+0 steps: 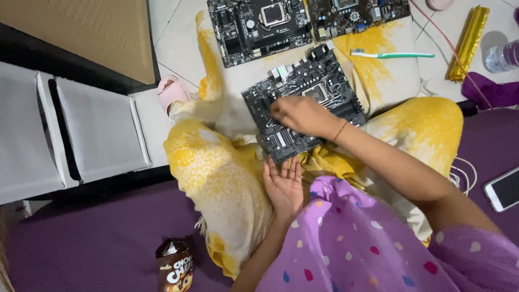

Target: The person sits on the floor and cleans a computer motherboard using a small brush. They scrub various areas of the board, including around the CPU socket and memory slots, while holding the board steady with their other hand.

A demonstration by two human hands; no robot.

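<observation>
Right hand rests on the black rectangular motherboard, fingers curled down touching it; grip unclear. Left hand lies palm-up below the board's near edge, fingers spread, holding nothing.

brown snack pouch bottom left | dark-screened white phone right edge

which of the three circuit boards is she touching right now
The tilted board nearest her lap, under her right hand. The other two lie farther off, untouched.

Far from me lie two more black circuit boards, a green-handled toothbrush; a white phone near right.
</observation>
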